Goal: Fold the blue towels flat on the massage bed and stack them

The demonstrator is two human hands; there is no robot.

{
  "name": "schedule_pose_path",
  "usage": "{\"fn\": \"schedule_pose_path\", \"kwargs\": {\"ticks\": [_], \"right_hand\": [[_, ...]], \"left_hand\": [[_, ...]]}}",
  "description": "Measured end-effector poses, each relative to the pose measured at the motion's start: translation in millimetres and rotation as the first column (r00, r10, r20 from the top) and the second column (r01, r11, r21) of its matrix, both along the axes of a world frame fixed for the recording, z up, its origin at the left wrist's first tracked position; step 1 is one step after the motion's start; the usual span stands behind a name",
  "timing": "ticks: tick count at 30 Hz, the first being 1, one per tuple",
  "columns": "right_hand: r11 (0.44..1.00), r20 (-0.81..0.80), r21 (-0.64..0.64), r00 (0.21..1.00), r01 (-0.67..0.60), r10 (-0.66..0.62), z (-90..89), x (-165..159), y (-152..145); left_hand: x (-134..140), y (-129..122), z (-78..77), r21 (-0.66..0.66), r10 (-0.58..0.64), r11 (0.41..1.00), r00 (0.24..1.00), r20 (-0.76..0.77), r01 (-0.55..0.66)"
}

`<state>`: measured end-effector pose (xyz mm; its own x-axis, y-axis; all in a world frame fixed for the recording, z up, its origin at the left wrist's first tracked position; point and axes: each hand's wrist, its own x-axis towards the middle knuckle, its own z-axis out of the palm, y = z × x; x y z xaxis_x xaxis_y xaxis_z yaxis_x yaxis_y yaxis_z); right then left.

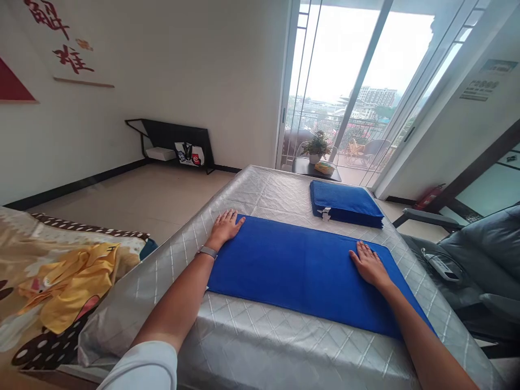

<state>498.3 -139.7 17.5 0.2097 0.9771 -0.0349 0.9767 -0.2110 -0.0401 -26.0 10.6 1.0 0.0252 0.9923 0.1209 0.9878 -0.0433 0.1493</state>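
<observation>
A long blue fabric piece [284, 265] lies flat across a quilted silver cover [260, 336], with a faint crease down its middle. At its far left corner my left hand [226, 226] rests palm down, fingers stretched out, partly on the blue cloth and partly on the silver cover. My right hand [369, 263] presses flat on the right part of the cloth, fingers extended. Neither hand holds anything. Beyond the right hand sits a stack of folded blue fabric pieces [345, 200] with white tags [325, 213] on its near side.
Left of the covered surface is patterned bedding [20, 244] with a yellow cloth [77, 281] on it. A dark armchair [487, 244] holding a power strip [441, 266] stands at right. Near the glass door, a small black table [303, 167] bears a potted plant [317, 146].
</observation>
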Motion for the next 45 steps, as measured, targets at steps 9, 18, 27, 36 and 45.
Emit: {"fn": "schedule_pose_path", "kwargs": {"ticks": [9, 18, 27, 36, 45], "right_hand": [[0.961, 0.006, 0.065, 0.963, 0.269, -0.27, 0.0, 87.1, -31.9], [0.965, 0.061, 0.208, 0.987, -0.157, 0.147, 18.8, -41.6, -23.6], [0.933, -0.049, 0.049, 0.932, -0.358, 0.36, 3.5, -123.2, -25.4], [0.996, 0.027, 0.066, 0.998, -0.063, 0.061, -19.0, 39.6, -74.1], [0.989, 0.144, 0.15, 0.989, 0.0, -0.022, -0.7, 61.9, -103.5]], "left_hand": [[1.2, 0.6, 3.4, -0.033, 0.007, 0.999, 1.0, 0.015, -0.007], [2.6, -0.3, 4.9, -0.031, 0.015, 0.999, 0.999, 0.03, -0.014], [3.2, -3.4, 10.0, -0.056, 0.012, 0.998, 1.0, 0.014, -0.011], [2.0, -1.4, 5.5, -0.038, 0.001, 0.999, 1.0, 0.018, -0.001], [-0.1, 3.9, -1.4, -0.023, 0.014, 1.0, 1.0, 0.011, -0.013]]}}
